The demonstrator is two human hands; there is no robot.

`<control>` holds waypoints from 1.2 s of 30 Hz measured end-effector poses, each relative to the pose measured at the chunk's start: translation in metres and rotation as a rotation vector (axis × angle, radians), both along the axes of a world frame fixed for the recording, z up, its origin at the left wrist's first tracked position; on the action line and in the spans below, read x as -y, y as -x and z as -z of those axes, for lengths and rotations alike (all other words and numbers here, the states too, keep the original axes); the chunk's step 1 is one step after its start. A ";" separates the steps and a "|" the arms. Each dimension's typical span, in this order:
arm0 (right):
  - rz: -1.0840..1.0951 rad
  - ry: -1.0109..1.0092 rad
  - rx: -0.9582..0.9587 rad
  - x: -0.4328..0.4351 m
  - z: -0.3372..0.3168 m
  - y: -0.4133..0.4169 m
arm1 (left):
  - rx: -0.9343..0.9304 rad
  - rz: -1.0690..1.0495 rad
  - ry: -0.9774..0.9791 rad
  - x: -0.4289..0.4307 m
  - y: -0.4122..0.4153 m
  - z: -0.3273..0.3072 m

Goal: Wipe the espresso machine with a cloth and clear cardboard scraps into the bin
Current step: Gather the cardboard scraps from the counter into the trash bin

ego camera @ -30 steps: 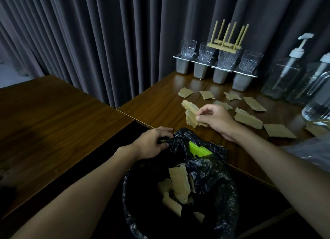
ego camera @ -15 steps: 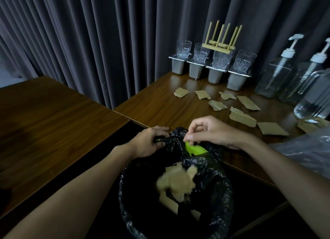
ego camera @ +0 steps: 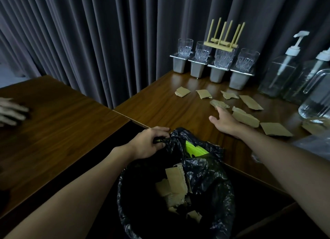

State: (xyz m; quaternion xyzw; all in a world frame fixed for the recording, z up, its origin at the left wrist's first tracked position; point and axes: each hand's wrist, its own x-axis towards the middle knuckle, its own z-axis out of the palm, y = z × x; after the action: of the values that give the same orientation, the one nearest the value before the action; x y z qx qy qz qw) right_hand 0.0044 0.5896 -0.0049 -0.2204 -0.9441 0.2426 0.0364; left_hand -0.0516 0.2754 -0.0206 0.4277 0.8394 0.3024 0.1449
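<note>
**Two hands at the bin, scraps still on the worktop**

Left hand (ego camera: 149, 142) is gripping the black liner (ego camera: 205, 169) at the bin (ego camera: 125, 199) rim, fingers clamped on the plastic. Right hand (ego camera: 225, 123) is lying open and empty, fingers spread flat over the worktop (ego camera: 160, 106), touching a cardboard scrap (ego camera: 245, 117) at its 2 o'clock. Several more scraps (ego camera: 182, 91) are lying toward 12 o'clock. Dropped scraps (ego camera: 175, 180) are resting inside the bin.

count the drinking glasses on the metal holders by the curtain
4, in a row at the back of the table: far left, second, third under the wooden rack, and rightmost. None appear hidden.
</note>
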 end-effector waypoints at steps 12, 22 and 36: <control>-0.026 -0.204 0.006 -0.003 0.004 0.008 | -0.018 0.006 0.007 -0.001 0.003 0.001; -0.068 -0.165 0.008 0.012 -0.001 -0.009 | 0.016 0.002 0.006 -0.001 0.000 -0.001; 0.017 0.527 -0.274 0.048 -0.029 -0.027 | 0.030 0.000 0.011 -0.001 0.000 -0.002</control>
State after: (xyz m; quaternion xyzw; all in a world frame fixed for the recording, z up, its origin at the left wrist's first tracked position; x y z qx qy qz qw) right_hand 0.0317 0.5413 0.0236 -0.1951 -0.8330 0.5066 0.1070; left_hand -0.0518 0.2764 -0.0185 0.4223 0.8389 0.3040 0.1598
